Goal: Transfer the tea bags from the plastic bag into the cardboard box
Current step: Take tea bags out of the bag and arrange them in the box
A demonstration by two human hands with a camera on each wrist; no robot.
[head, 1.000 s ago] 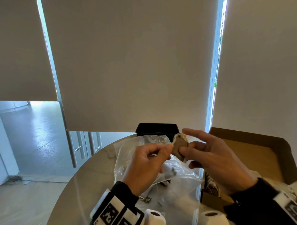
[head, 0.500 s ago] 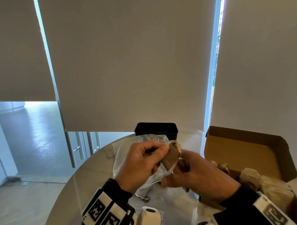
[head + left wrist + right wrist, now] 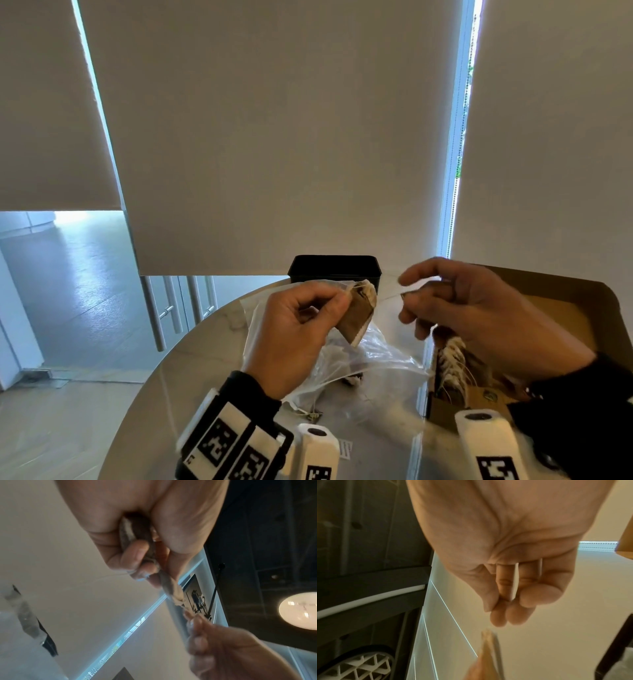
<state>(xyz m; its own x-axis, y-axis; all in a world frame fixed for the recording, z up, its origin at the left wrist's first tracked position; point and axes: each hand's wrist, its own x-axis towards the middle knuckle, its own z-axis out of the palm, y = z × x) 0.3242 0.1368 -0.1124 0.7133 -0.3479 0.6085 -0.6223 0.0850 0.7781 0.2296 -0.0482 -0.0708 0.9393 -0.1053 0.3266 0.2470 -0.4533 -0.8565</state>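
Note:
My left hand (image 3: 337,303) pinches a brown paper tea bag (image 3: 359,317) by its top edge above the clear plastic bag (image 3: 380,354), which lies crumpled on the table. A thin string (image 3: 390,297) runs from the tea bag to my right hand (image 3: 409,294), where thumb and finger pinch its end. In the left wrist view the tea bag (image 3: 169,586) sticks out past my curled left fingers (image 3: 133,555). The right wrist view shows my thumb pressed against a fingertip (image 3: 502,601). The open cardboard box (image 3: 565,301) stands at the right with several tea bags (image 3: 452,363) inside.
A black container (image 3: 334,270) stands at the far edge of the round pale table (image 3: 205,349). Roller blinds cover the windows behind. The box takes up the table's right side, and the floor drops away to the left.
My right hand has let go of the tea bag's body and pulled away to the right, drawing the string out. The left hand now holds the tea bag alone.

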